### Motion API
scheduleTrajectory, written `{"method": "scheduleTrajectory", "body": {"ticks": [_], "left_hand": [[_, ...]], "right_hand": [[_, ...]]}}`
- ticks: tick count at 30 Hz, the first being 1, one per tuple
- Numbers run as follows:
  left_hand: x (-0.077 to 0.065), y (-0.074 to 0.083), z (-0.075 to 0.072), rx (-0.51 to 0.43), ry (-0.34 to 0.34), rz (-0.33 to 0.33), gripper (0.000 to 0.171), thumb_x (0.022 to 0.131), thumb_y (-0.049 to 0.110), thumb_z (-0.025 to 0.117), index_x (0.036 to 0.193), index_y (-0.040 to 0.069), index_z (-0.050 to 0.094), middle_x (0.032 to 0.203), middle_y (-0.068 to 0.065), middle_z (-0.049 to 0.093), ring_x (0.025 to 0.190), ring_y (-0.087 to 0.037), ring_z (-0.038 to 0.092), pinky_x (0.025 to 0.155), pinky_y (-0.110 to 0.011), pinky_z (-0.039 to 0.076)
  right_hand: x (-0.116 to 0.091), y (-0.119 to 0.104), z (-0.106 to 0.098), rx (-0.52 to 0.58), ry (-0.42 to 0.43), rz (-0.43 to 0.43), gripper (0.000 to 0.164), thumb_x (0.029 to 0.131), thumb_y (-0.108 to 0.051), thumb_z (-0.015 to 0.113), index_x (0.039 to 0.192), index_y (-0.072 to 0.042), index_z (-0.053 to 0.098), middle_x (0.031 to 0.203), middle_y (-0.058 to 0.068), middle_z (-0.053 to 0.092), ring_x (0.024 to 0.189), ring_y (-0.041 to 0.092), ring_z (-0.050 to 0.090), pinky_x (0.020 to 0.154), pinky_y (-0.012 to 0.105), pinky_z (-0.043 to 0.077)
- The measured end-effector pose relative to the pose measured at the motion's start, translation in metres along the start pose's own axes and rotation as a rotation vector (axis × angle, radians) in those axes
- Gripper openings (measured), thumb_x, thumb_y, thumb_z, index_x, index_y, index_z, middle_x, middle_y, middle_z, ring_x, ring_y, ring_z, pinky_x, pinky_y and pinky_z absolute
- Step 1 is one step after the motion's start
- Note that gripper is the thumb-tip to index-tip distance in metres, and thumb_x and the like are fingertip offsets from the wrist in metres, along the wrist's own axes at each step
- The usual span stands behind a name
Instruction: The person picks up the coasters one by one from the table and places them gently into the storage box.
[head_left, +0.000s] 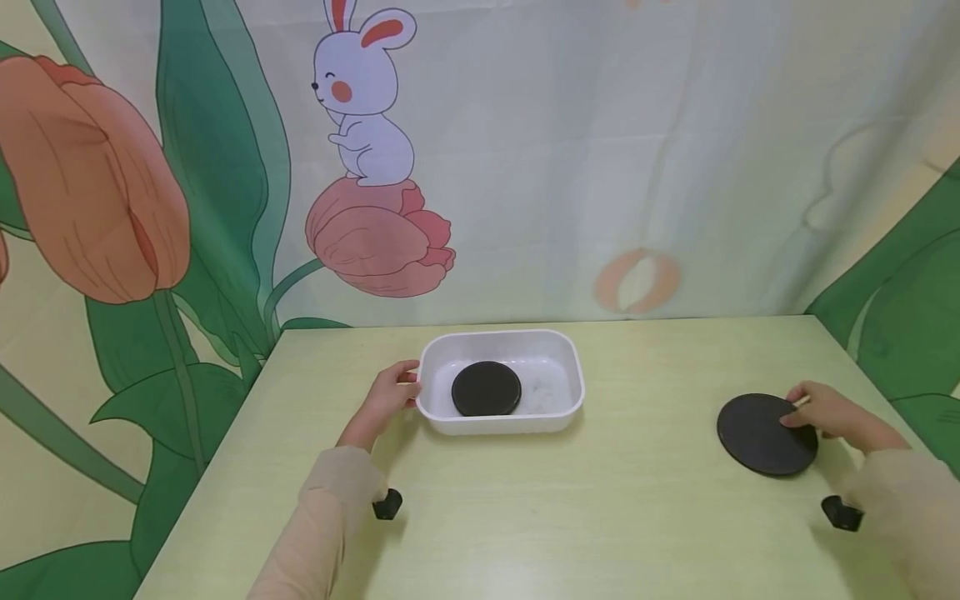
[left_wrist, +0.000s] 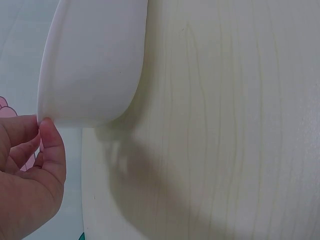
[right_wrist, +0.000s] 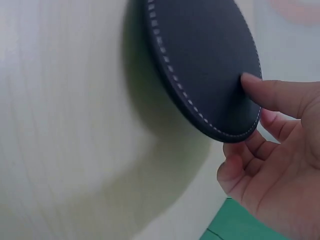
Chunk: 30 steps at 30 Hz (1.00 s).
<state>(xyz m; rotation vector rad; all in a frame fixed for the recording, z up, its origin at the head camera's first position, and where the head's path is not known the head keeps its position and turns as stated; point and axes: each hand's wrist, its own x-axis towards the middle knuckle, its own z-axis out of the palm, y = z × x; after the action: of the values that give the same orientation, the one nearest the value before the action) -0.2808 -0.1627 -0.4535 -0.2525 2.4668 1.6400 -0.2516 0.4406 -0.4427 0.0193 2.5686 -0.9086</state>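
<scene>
A white rectangular tray (head_left: 501, 425) with rounded corners and raised walls stands on the table, and one black round coaster (head_left: 486, 388) lies inside its left half. At the tray's left end, my left hand (head_left: 392, 390) pinches the rim between thumb and fingers, as the left wrist view shows on the tray wall (left_wrist: 95, 65). Off to the right, my right hand (head_left: 828, 412) holds another black round coaster (head_left: 761, 437) by its right edge, thumb on top and fingers beneath. White stitching runs along the edge of this held coaster (right_wrist: 200, 65), which is tilted above the tabletop.
The pale wood-grain table (head_left: 637, 517) ends at a back edge just behind the tray. Behind it hangs a curtain (head_left: 540, 167) printed with a rabbit, tulips and leaves. Black wrist devices (head_left: 387, 504) hang below both sleeves.
</scene>
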Motion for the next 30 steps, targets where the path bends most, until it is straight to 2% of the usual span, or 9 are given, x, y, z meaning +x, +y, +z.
{"method": "scheduleTrajectory", "body": {"ticks": [4, 5, 10, 12, 17, 24, 30], "left_hand": [[0.003, -0.002, -0.001, 0.000, -0.003, -0.003, 0.044, 0.087, 0.001, 0.049, 0.129, 0.005, 0.041, 0.113, -0.016, 0.048, 0.092, -0.023, 0.050, 0.075, -0.029, 0.050], [0.003, -0.004, -0.002, -0.011, -0.004, 0.018, 0.043, 0.086, 0.002, 0.051, 0.128, 0.005, 0.042, 0.110, -0.015, 0.049, 0.089, -0.022, 0.050, 0.073, -0.029, 0.050], [0.003, -0.003, -0.003, -0.011, 0.001, 0.008, 0.043, 0.086, 0.003, 0.051, 0.128, 0.006, 0.042, 0.109, -0.014, 0.049, 0.090, -0.022, 0.050, 0.075, -0.029, 0.050], [0.002, 0.000, -0.002, -0.002, -0.001, -0.019, 0.043, 0.087, 0.002, 0.049, 0.129, 0.006, 0.041, 0.113, -0.015, 0.048, 0.092, -0.022, 0.049, 0.076, -0.029, 0.050], [0.001, -0.001, -0.001, 0.002, 0.002, -0.006, 0.045, 0.086, 0.001, 0.050, 0.130, 0.005, 0.040, 0.111, -0.016, 0.048, 0.087, -0.019, 0.049, 0.067, -0.022, 0.049], [0.001, -0.002, -0.001, 0.005, 0.008, 0.007, 0.045, 0.086, 0.001, 0.050, 0.130, 0.005, 0.041, 0.110, -0.015, 0.049, 0.087, -0.020, 0.050, 0.067, -0.023, 0.050], [0.001, -0.001, -0.001, 0.004, 0.008, 0.009, 0.044, 0.086, 0.001, 0.050, 0.130, 0.006, 0.041, 0.110, -0.015, 0.049, 0.086, -0.020, 0.050, 0.067, -0.022, 0.049]], "right_hand": [[-0.003, -0.005, -0.006, 0.044, -0.026, -0.011, 0.034, 0.083, -0.009, 0.047, 0.109, 0.011, 0.036, 0.093, 0.017, 0.049, 0.075, 0.018, 0.047, 0.059, 0.033, 0.042], [-0.004, -0.006, -0.007, 0.054, -0.034, -0.018, 0.033, 0.084, -0.008, 0.045, 0.110, 0.010, 0.036, 0.092, 0.014, 0.050, 0.074, 0.015, 0.046, 0.059, 0.032, 0.042], [-0.010, -0.013, -0.009, 0.119, -0.068, -0.063, 0.027, 0.087, -0.007, 0.037, 0.110, 0.008, 0.037, 0.091, 0.008, 0.053, 0.072, 0.013, 0.050, 0.063, 0.034, 0.043], [-0.012, -0.017, -0.010, 0.151, -0.073, -0.071, 0.026, 0.087, -0.008, 0.037, 0.109, 0.007, 0.037, 0.088, 0.007, 0.054, 0.072, 0.013, 0.052, 0.064, 0.034, 0.045], [-0.016, -0.030, -0.013, 0.236, -0.080, -0.099, 0.024, 0.089, -0.009, 0.039, 0.109, 0.005, 0.037, 0.084, 0.002, 0.052, 0.072, 0.012, 0.055, 0.066, 0.035, 0.047], [-0.016, -0.045, -0.014, 0.328, -0.061, -0.143, 0.016, 0.090, -0.013, 0.044, 0.105, -0.009, 0.043, 0.083, -0.003, 0.051, 0.069, 0.012, 0.053, 0.065, 0.035, 0.049], [-0.012, -0.060, -0.008, 0.420, -0.050, -0.173, 0.014, 0.090, -0.013, 0.047, 0.103, -0.014, 0.047, 0.085, -0.005, 0.051, 0.068, 0.011, 0.054, 0.064, 0.031, 0.050]]}}
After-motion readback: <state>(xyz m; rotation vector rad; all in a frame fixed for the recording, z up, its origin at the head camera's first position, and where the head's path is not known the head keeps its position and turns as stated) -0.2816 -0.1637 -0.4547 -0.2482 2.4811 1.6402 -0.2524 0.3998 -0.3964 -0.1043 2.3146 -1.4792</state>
